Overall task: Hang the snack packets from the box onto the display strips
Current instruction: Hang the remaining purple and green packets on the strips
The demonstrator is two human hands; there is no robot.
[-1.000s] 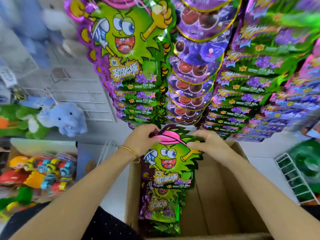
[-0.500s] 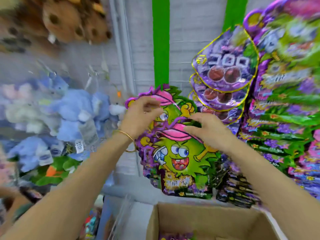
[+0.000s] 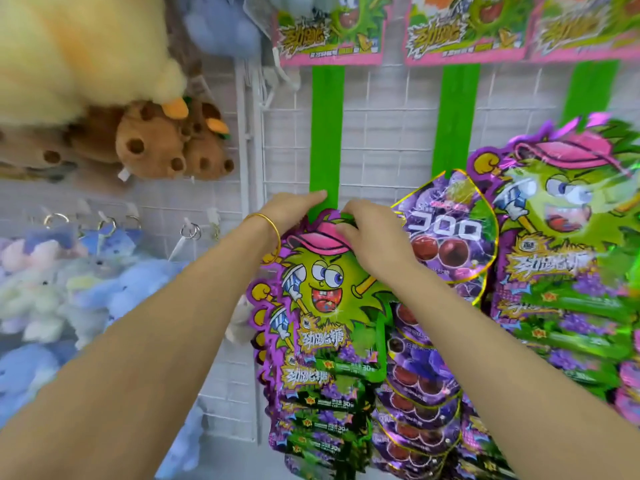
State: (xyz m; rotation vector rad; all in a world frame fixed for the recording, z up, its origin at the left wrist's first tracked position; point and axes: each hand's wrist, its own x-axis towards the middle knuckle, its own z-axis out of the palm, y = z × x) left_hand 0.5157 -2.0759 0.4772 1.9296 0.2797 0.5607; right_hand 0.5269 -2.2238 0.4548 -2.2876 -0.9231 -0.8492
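Green glossy foil marks the thing in hand: a monster-shaped snack packet (image 3: 325,292) with a pink cap, held against the lower end of the leftmost green display strip (image 3: 327,133), on top of a column of like packets (image 3: 318,410) hanging there. The right hand (image 3: 374,237) pinches the packet's top edge at the cap with curled fingers. The left hand (image 3: 294,209), a gold bangle (image 3: 268,230) at its wrist, lays its fingers across the strip just above the packet; whether it grips the strip or only steadies it I cannot tell. By my reading this is the hooking step: the next move calls for lining up the packet's hang hole, hidden under the fingers, with a free tab on the strip, pressing it on, then letting go gently. 3 strips hang on a white wire grid panel (image 3: 381,133); the middle one carries round purple grape packets (image 3: 446,233), the right one more monster packets (image 3: 561,237). Left of the panel hang brown plush toys (image 3: 152,147) and pale blue plush toys (image 3: 114,292). The box is out of view.
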